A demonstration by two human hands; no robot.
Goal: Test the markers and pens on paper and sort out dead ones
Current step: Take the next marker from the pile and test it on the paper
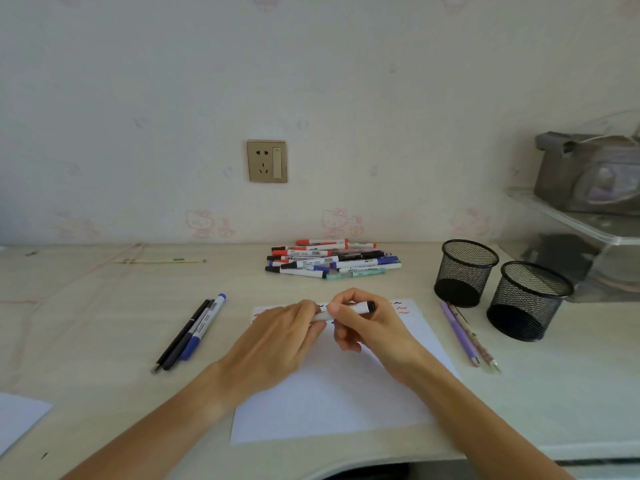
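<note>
Both hands hold one white marker with a black end [360, 308] level above the top of a white paper sheet [332, 403]. My left hand [280, 337] grips its left part, and my right hand [367, 323] pinches the barrel near the black end. Short red, blue and black squiggles mark the paper's top edge. A pile of red, blue and black markers and pens [332, 259] lies behind the paper near the wall. Three pens, black, dark and blue [192, 332], lie left of the paper. Two purple pens [467, 336] lie to its right.
Two black mesh pen cups [464, 271] [526, 299] stand at the right, past the purple pens. A clear shelf unit with a grey bag [588, 216] fills the far right. Another paper sheet [17, 420] pokes in at the lower left. A wall socket [266, 161] sits above the desk.
</note>
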